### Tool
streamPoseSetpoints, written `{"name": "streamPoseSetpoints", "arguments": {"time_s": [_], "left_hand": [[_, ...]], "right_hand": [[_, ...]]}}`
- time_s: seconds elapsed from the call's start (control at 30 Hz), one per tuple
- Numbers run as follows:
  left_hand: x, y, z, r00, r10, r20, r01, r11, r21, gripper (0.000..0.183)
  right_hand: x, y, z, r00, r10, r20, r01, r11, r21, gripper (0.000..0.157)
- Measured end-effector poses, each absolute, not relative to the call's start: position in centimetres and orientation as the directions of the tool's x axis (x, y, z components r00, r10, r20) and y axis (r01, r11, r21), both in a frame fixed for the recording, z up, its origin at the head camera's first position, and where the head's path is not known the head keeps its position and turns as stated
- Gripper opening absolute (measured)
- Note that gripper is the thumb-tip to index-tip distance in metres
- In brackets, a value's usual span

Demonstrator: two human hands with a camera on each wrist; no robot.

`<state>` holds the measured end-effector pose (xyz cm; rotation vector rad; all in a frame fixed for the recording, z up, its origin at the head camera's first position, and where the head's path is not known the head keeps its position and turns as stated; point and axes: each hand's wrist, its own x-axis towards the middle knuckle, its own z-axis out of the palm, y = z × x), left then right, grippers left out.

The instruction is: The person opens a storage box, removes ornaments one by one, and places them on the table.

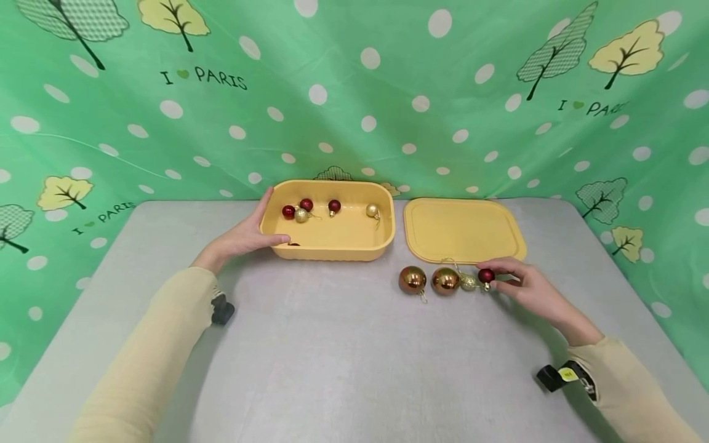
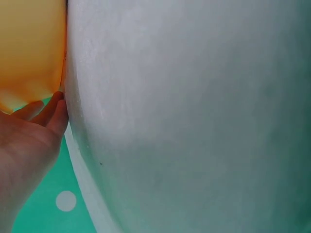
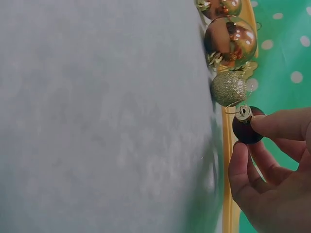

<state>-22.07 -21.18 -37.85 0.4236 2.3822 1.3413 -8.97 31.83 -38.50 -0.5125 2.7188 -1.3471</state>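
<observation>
My left hand (image 1: 240, 237) holds the left end of a yellow plastic box (image 1: 332, 253), its thumb over the front rim. In the left wrist view its fingers lie against the outside of the box (image 2: 31, 53). Small red and gold Christmas balls lie in the box. My right hand (image 1: 534, 292) pinches a small dark red Christmas ball (image 1: 486, 275) between thumb and fingers. Beside that ball is a glittery gold ball (image 3: 228, 89). Two large shiny copper-gold balls (image 1: 412, 280) sit further left in the same row.
A flat yellow lid (image 1: 465, 231) lies right of the box, just behind the row of balls. Behind the grey table (image 1: 332, 357) hangs a green dotted cloth (image 1: 354, 80).
</observation>
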Motion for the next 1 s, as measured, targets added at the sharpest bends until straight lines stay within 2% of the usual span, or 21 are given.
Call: {"name": "streamPoseSetpoints", "arguments": {"time_s": [0.53, 0.73, 1.0], "left_hand": [[-22.4, -21.0, -38.0, -0.884, 0.433, -0.177, 0.071, 0.499, 0.864, 0.114], [-22.3, -21.1, -38.0, -0.884, 0.437, -0.165, 0.078, 0.486, 0.87, 0.114], [-22.2, -21.2, -38.2, -0.886, 0.437, -0.153, 0.085, 0.477, 0.875, 0.115]], "right_hand": [[-9.9, 31.3, -38.8, -0.93, -0.362, 0.057, -0.291, 0.635, -0.715, 0.035], [-9.8, 31.2, -38.9, -0.936, -0.348, 0.058, -0.278, 0.625, -0.729, 0.035], [-10.2, 31.0, -38.3, -0.932, -0.341, 0.125, -0.308, 0.558, -0.771, 0.036]]}}
